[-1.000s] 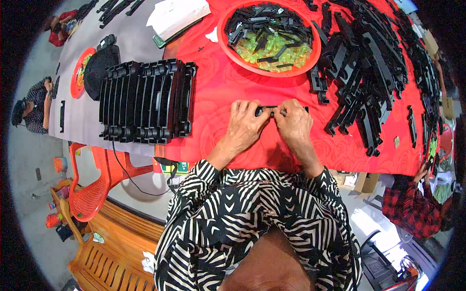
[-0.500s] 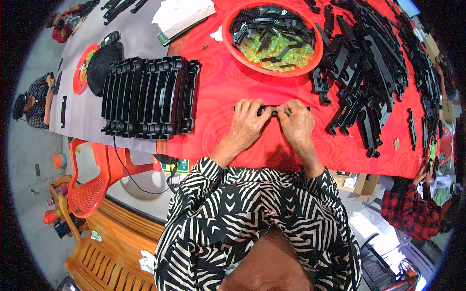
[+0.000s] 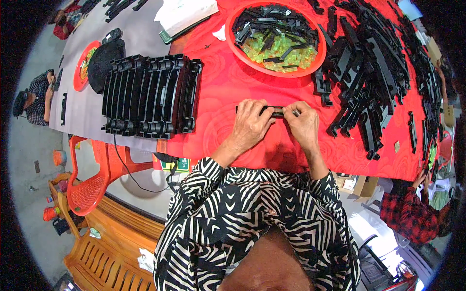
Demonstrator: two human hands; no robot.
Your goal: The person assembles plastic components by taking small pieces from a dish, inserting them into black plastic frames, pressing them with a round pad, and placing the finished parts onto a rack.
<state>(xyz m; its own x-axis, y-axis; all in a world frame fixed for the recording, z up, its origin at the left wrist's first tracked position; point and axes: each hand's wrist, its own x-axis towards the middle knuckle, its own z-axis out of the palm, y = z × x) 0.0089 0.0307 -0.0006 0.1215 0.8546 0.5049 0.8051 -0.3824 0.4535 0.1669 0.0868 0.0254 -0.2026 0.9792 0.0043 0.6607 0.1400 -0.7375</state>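
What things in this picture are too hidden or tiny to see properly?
- Head view: most of the slim black plastic bar is covered by the left hand and right hand; its shape and both ends are hidden.
- Head view: the pale green translucent pieces in the round red plastic bowl lie half buried under black parts and are too small to tell apart.
- Head view: the heap of long black plastic parts bends into the dark rim, cut off.

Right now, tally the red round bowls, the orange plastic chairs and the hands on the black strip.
Red round bowls: 2, the big bowl and the small bowl.
Orange plastic chairs: 1, the chair.
Hands on the black strip: 2, left hand and right hand.
Total: 5
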